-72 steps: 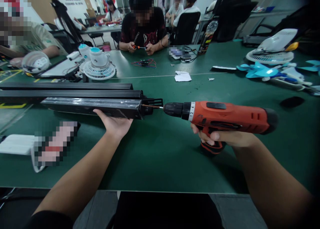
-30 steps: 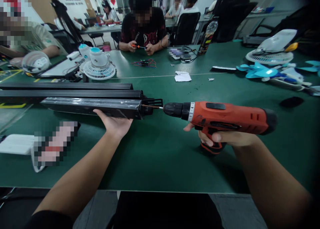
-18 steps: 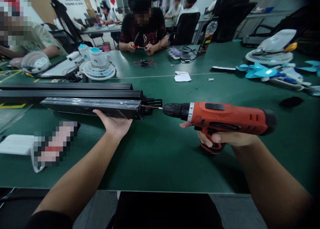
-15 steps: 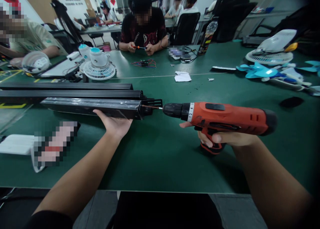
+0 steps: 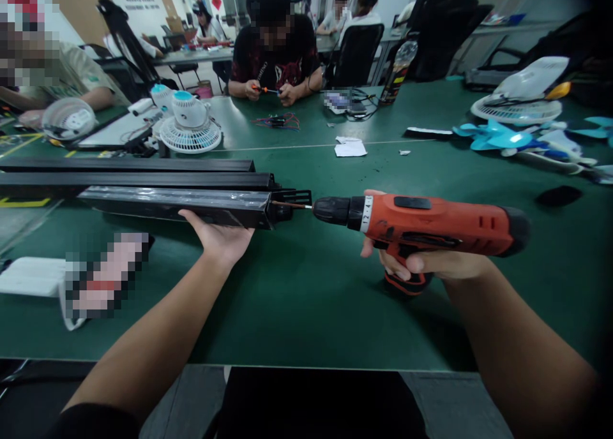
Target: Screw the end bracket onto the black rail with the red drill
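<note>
My left hand (image 5: pixel 223 241) grips the right part of a long black bar (image 5: pixel 167 200) with clear film on top, thumb up on its near side. A dark fitting (image 5: pixel 282 214) sits at the bar's right end. In my right hand (image 5: pixel 445 265) is a red and black cordless drill (image 5: pixel 445 225), fingers wrapped round its handle and chuck pointing left. A thin bit (image 5: pixel 299 206) runs from the chuck to the bar's end. I cannot tell whether its tip sits in a screw.
Two more black bars (image 5: pixel 124 166) lie just behind. A phone (image 5: pixel 115 273) and a white object (image 5: pixel 33 276) are at left. White fans (image 5: pixel 189 129) stand farther back; blue fan blades (image 5: pixel 493 134) lie at right. Opposite, a person (image 5: pixel 272 50) holds a screwdriver (image 5: pixel 265 90).
The fingers of my right hand have shifted on the drill: one fingertip now shows above its body, and the one below has drawn back right. The bar and left hand stay put.
</note>
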Demonstrator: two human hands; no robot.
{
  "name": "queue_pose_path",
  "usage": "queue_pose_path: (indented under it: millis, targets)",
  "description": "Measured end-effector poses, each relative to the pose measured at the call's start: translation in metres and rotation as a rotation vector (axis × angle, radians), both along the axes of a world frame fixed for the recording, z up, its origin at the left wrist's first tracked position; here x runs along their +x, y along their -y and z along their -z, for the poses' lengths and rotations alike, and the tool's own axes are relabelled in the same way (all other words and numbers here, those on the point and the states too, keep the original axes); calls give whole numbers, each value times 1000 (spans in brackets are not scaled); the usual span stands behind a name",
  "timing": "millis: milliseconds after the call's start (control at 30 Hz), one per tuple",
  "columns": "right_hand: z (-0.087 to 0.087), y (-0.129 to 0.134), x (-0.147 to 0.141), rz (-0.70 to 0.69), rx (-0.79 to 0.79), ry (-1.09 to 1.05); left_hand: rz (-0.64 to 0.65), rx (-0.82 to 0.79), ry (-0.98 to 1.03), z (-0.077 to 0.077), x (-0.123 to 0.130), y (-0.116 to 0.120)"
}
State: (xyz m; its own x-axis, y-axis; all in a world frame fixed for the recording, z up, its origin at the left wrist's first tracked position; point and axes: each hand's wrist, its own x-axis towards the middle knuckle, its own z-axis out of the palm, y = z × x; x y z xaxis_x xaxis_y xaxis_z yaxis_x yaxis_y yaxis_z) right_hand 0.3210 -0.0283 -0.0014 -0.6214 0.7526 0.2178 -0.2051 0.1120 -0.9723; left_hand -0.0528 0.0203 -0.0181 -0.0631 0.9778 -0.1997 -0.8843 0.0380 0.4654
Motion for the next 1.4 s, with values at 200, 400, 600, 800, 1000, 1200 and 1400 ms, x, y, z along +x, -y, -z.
queue_pose_path:
  millis: [200, 400, 600, 800, 1000, 1200, 1400]
  targets:
    - [-1, 1, -2, 8, -29, -81, -1, 6, -2, 3, -2, -1]
    - [-2, 0, -2, 13, -8, -60, 3, 4, 3, 3, -2, 0]
    - [-6, 0, -4, 12, -6, -12, 2, 1, 6, -1, 1, 2]
    - [-4, 0, -3, 26, -17, -23, 0, -5, -10, 0, 0, 2]
    - [-3, 1, -2, 38, -21, 14, -14, -14, -39, -1, 0, 2]
    - [-3, 0, -4, 31, 9, -23, -22, -2, -30, -5, 3, 3]
    - [-2, 0, -2, 23, 25, -35, -27, -8, -40, -4, 1, 3]
